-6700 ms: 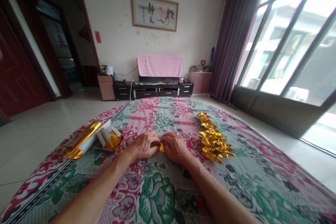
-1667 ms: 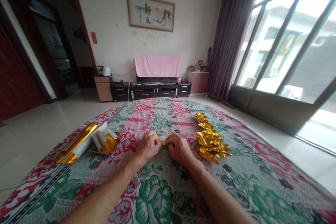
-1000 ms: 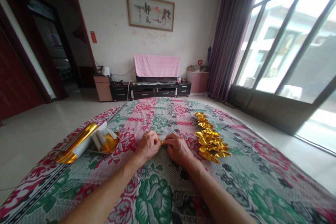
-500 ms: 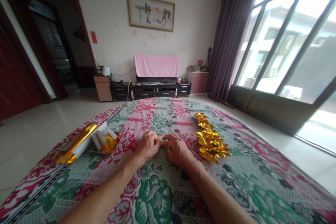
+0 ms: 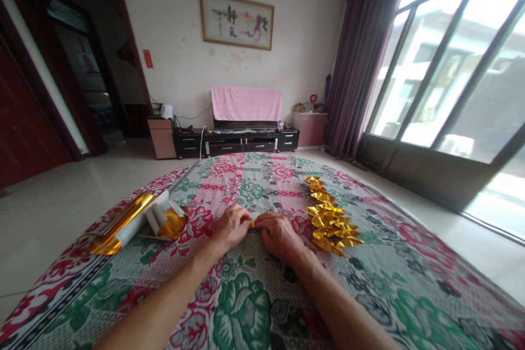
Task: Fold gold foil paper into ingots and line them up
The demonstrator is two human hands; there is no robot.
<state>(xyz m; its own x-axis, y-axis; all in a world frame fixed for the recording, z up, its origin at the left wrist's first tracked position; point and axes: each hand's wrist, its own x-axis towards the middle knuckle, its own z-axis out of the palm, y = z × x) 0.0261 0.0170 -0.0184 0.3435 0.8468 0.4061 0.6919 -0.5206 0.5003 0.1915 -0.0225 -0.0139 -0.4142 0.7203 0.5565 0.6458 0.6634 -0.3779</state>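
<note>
Near the centre of the frame, both hands come together over a small piece of gold foil (image 5: 252,224). The left hand (image 5: 233,226) is closed, thumb and fingertips pinching the piece from its left side. The right hand (image 5: 280,234) has its fingers bent and drawn in, the tips gripping the other side; the fingers hide most of the foil, so its shape cannot be told. Both forearms reach in from the bottom edge, above the cloth-covered worktop (image 5: 241,306), patterned with red and green flowers.

Right of centre, folded gold foil pieces (image 5: 330,220) lie in an overlapping row that runs away from the viewer, near the right hand but apart from it. At the left of the frame, a gold-and-white roll (image 5: 133,221) lies aslant, and just beside it sit curled gold-and-white sheets (image 5: 174,224).

Across the upper middle, a pink cloth (image 5: 246,103) hangs above a black cabinet (image 5: 225,147), under a framed picture (image 5: 237,19). A purple curtain (image 5: 361,60) hangs beside the windows at upper right.
</note>
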